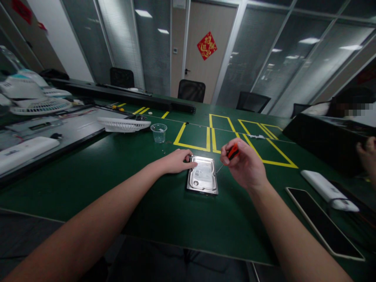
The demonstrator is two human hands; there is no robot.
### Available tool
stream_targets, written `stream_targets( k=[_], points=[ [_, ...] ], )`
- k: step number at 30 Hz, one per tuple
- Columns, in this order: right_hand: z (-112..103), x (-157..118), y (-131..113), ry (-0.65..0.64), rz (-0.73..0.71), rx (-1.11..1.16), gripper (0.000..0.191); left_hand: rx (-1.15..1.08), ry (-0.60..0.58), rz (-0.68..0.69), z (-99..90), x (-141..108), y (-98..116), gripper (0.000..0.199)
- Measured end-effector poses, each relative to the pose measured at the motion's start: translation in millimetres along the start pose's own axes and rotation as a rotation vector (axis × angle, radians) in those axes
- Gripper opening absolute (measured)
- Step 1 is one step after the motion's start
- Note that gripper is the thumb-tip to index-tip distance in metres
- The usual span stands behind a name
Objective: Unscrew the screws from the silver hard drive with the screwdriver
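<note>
A silver hard drive [204,176] lies flat on the green table, label side up. My left hand [177,161] grips its upper left corner, the thumb on the top face and the fingers curled by the far edge. In my right hand [246,166] is a screwdriver [233,152] with a red and black handle, the fingers wrapped round it. Its thin shaft slants down to the left, and the tip meets the drive's right edge; whether it sits in a screw is too small to tell. A clear plastic cup [159,133] stands beyond my left hand.
A phone [321,221] and a white power bank [329,190] lie at the right. White fan parts [123,124] and a large panel [58,127] are on the left. Yellow tape [192,147] marks the table. A person sits behind a black box [323,145], one hand [368,154] showing.
</note>
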State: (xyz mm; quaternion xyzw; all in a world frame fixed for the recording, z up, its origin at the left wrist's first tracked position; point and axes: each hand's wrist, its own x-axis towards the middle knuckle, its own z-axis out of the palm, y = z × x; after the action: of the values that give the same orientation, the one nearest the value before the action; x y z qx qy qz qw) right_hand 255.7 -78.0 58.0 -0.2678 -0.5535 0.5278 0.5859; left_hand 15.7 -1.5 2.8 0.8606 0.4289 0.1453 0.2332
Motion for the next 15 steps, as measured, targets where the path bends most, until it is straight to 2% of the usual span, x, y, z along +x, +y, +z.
stream_targets(
  k=[15],
  points=[
    [0.5,-0.3,-0.3,0.007,0.004,-0.010,0.021,0.003,0.013,0.013,1.9,0.9,-3.0,0.061]
  ],
)
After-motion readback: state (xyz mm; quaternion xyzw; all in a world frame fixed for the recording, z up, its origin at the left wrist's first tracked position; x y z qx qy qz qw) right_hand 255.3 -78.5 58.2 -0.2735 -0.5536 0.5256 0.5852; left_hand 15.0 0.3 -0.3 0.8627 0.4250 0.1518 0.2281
